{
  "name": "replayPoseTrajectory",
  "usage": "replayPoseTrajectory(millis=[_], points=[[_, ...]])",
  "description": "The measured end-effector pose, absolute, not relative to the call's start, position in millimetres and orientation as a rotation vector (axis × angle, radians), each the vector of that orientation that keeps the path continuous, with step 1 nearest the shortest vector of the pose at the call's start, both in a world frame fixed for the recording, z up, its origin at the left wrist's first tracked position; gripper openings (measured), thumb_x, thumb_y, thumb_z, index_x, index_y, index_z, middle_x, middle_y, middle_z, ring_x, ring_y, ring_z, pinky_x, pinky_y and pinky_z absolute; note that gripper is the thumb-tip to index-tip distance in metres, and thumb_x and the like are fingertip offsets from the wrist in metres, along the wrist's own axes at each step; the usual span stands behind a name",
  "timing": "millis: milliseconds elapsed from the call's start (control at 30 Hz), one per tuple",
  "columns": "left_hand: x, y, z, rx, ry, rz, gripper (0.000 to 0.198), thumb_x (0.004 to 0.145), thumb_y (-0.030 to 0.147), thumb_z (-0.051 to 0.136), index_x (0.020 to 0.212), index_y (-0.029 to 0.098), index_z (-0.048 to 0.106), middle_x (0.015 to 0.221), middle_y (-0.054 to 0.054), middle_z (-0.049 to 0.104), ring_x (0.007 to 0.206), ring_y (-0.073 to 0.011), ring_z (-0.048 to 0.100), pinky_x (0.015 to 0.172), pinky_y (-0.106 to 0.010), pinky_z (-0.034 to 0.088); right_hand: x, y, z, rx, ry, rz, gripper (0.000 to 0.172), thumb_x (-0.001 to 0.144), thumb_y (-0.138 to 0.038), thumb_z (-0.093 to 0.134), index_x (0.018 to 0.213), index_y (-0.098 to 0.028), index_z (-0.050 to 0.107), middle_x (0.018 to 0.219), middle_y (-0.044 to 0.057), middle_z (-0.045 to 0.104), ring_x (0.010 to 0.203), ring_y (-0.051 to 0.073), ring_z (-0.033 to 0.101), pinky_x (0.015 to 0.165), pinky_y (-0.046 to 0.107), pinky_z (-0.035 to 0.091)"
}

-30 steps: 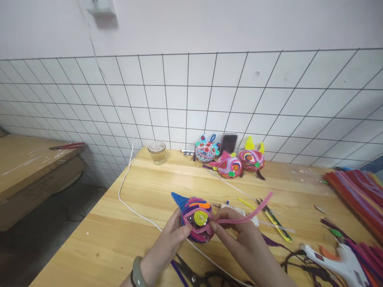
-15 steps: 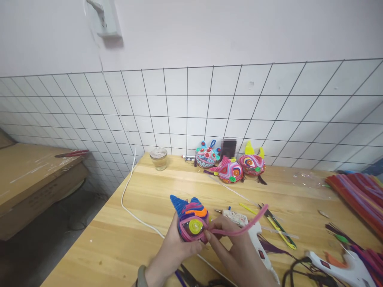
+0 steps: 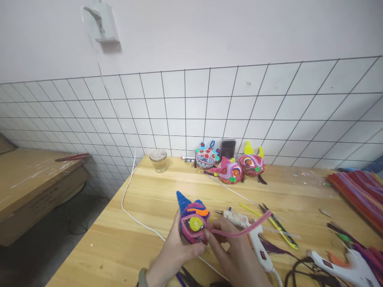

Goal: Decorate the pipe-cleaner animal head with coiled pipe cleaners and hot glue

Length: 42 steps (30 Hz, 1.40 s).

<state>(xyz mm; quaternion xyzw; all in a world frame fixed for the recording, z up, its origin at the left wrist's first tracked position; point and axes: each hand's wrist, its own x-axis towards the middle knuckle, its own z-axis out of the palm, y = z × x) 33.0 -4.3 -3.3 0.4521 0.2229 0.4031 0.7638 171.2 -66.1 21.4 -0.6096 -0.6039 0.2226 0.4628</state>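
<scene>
My left hand (image 3: 176,251) grips a round, many-coloured pipe-cleaner figure (image 3: 193,221) with a blue cone horn and a yellow spiral eye, held just above the wooden table (image 3: 143,199). My right hand (image 3: 233,255) pinches a pink pipe cleaner (image 3: 242,229) against the figure's front, right beside the eye. The free end of the pink strand sticks out to the right over a white glue gun (image 3: 254,239).
Three finished figures (image 3: 229,165) stand by the tiled wall next to a glass jar (image 3: 158,160). A white cable (image 3: 128,207) crosses the table. Green-handled cutters (image 3: 279,227), a second glue gun (image 3: 341,265) and a pile of pipe cleaners (image 3: 359,193) lie at right. Cardboard boxes (image 3: 32,179) sit at left.
The view has tipped slightly, so the hands sit lower in the picture. The pink strand has been drawn closer round the figure's eye. A white glue gun now shows under the right hand.
</scene>
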Motion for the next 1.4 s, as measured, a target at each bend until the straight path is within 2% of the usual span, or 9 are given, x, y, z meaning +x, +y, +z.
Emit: replayPoseTrajectory(millis=[100, 333, 500, 700, 833, 1000, 1100, 1233, 1400], points=[[32.7, -2.0, -6.4, 1.001, 0.431, 0.835, 0.086, 0.053, 0.025, 0.087, 0.128, 0.024, 0.046, 0.124, -0.015, 0.061, 0.116, -0.0318, 0.056, 0.095, -0.04, 0.044, 172.4, -65.4, 21.6, -1.482, -1.449, 0.572, 0.021, 0.092, -0.034, 0.046, 0.082, -0.022, 0.06, 0.073, 0.002, 0.065, 0.067, 0.017, 0.064, 0.058, 0.026, 0.049], [34.2, -1.9, -8.8, 0.995, 0.367, 0.84, 0.085, 0.056, 0.029, 0.085, 0.131, 0.026, 0.045, 0.127, -0.015, 0.059, 0.119, -0.0311, 0.053, 0.098, -0.041, 0.041, 176.0, -63.2, 20.3, -1.492, -1.437, 0.63, 0.022, 0.092, -0.037, 0.047, 0.084, -0.021, 0.06, 0.076, 0.003, 0.066, 0.068, 0.018, 0.063, 0.059, 0.027, 0.049], [34.9, -6.6, -7.7, 0.953, 0.449, 0.885, 0.072, 0.063, 0.036, 0.08, 0.127, 0.024, 0.051, 0.125, -0.014, 0.062, 0.116, -0.0304, 0.056, 0.098, -0.04, 0.042, 175.2, -62.0, 17.3, -1.469, -1.443, 0.657, 0.022, 0.092, -0.036, 0.045, 0.084, -0.021, 0.058, 0.072, 0.003, 0.063, 0.067, 0.017, 0.062, 0.058, 0.027, 0.049], [36.1, -10.1, -9.6, 0.874, 0.589, 0.939, 0.069, 0.066, 0.03, 0.078, 0.128, 0.023, 0.049, 0.124, -0.013, 0.063, 0.116, -0.0318, 0.056, 0.1, -0.044, 0.04, 170.6, -63.3, 16.3, -1.497, -1.491, 0.6, 0.021, 0.092, -0.033, 0.044, 0.08, -0.021, 0.056, 0.074, 0.003, 0.062, 0.066, 0.017, 0.061, 0.059, 0.027, 0.049], [36.6, -9.7, -9.2, 0.893, 0.599, 0.939, 0.058, 0.07, 0.029, 0.075, 0.124, 0.022, 0.053, 0.124, -0.013, 0.063, 0.117, -0.0315, 0.056, 0.1, -0.044, 0.04, 167.4, -65.7, 14.6, -1.489, -1.521, 0.59, 0.017, 0.092, -0.031, 0.043, 0.083, -0.022, 0.055, 0.077, 0.003, 0.065, 0.072, 0.018, 0.063, 0.064, 0.028, 0.05], [36.8, -9.8, -9.7, 0.885, 0.617, 0.957, 0.05, 0.072, 0.028, 0.073, 0.118, 0.019, 0.055, 0.119, -0.014, 0.066, 0.111, -0.0306, 0.06, 0.094, -0.041, 0.045, 166.9, -68.2, 12.1, -1.558, -1.632, 0.495, 0.016, 0.093, -0.026, 0.042, 0.086, -0.021, 0.056, 0.078, 0.003, 0.064, 0.072, 0.018, 0.063, 0.065, 0.031, 0.05], [35.8, -8.3, -8.5, 0.837, 0.6, 0.976, 0.047, 0.071, 0.024, 0.073, 0.115, 0.02, 0.058, 0.117, -0.012, 0.067, 0.108, -0.0289, 0.06, 0.089, -0.037, 0.047, 169.0, -68.6, 14.6, -1.532, -1.678, 0.543, 0.014, 0.091, -0.023, 0.045, 0.095, -0.022, 0.058, 0.085, 0.003, 0.067, 0.076, 0.018, 0.065, 0.067, 0.03, 0.052], [32.4, -1.9, -4.1, 0.644, 0.545, 0.944, 0.035, 0.071, 0.023, 0.071, 0.106, 0.02, 0.064, 0.099, -0.007, 0.073, 0.088, -0.0222, 0.066, 0.078, -0.034, 0.05, 171.1, -69.6, 20.3, -1.493, -1.599, 0.583, 0.016, 0.089, -0.019, 0.047, 0.099, -0.022, 0.058, 0.084, 0.002, 0.069, 0.072, 0.015, 0.065, 0.067, 0.026, 0.052], [28.2, 6.3, -1.4, 0.461, 0.474, 0.872, 0.021, 0.069, 0.03, 0.07, 0.087, 0.017, 0.07, 0.086, -0.009, 0.075, 0.077, -0.0228, 0.066, 0.077, -0.04, 0.05, 169.1, -71.3, 23.1, -1.51, -1.636, 0.575, 0.016, 0.084, -0.012, 0.048, 0.094, -0.021, 0.058, 0.078, 0.001, 0.068, 0.068, 0.015, 0.065, 0.063, 0.025, 0.051]])
